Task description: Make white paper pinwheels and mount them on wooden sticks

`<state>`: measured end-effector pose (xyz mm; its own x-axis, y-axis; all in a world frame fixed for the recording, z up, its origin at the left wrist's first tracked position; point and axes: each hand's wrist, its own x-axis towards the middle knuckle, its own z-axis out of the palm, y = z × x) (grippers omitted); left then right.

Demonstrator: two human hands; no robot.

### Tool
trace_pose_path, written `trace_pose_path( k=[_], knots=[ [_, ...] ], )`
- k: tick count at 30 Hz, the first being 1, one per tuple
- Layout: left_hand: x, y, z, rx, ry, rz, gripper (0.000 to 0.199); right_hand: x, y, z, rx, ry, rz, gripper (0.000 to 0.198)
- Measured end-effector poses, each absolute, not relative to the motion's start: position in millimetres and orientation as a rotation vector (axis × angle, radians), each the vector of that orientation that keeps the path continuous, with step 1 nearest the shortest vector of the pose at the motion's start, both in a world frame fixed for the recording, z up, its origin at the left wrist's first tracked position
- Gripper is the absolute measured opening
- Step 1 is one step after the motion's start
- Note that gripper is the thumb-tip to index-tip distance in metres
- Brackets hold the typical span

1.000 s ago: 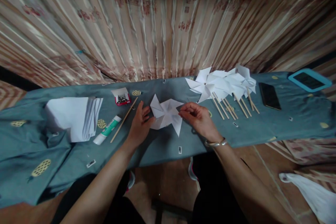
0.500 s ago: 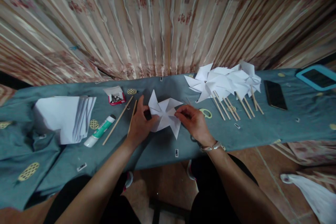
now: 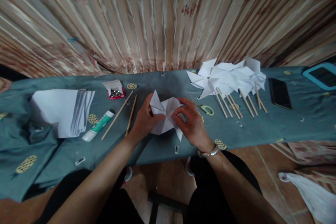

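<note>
A white paper pinwheel (image 3: 165, 126) is held above the cloth-covered table between my two hands. My left hand (image 3: 144, 119) grips its left side, thumb on top near the centre and fingers behind the paper. With thumb and forefinger bent together, my right hand (image 3: 189, 120) holds the paper just right of the centre; the fingertips partly hide the fold. One blade points up at the upper left, another down at the lower right. Left of my left hand lie two wooden sticks (image 3: 131, 114). Scissors with a pale green handle (image 3: 207, 110) lie beyond my right hand.
On the teal tablecloth (image 3: 154, 154) at left are a paper stack (image 3: 56, 108), a glue stick (image 3: 99, 126) and a red box of small metal pieces (image 3: 116, 92). Finished pinwheels (image 3: 223, 78) on sticks lie at right, beside a phone (image 3: 280, 93) and a blue-framed tablet (image 3: 321, 77).
My right hand has turned over the paper and its fingers now cover more of the right blades. My left hand has closed further round the left edge. The view has shifted slightly.
</note>
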<state>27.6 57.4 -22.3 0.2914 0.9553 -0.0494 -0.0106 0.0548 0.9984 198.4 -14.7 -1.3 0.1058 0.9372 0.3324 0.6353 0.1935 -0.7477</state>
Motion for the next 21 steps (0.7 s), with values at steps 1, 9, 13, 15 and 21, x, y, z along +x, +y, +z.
trace_pose_path(
  k=[1,9,13,15,21],
  knots=[
    [28,58,-21,1.269,0.991,0.945,0.093,198,-16,-3,-1.523,-1.581,0.463,0.005],
    [30,51,-10,1.126,0.982,0.944,0.081,189,-23,-9,-1.496,-1.452,0.659,0.005],
    [30,44,-2,1.076,1.018,0.922,0.066,187,-23,-7,-1.457,-1.457,0.648,0.005],
    [30,42,2,1.061,1.018,0.911,0.059,187,-23,-6,-1.459,-1.454,0.641,0.005],
    [28,41,7,1.034,1.021,0.887,0.052,189,-24,-4,-1.467,-1.470,0.629,0.005]
  ],
)
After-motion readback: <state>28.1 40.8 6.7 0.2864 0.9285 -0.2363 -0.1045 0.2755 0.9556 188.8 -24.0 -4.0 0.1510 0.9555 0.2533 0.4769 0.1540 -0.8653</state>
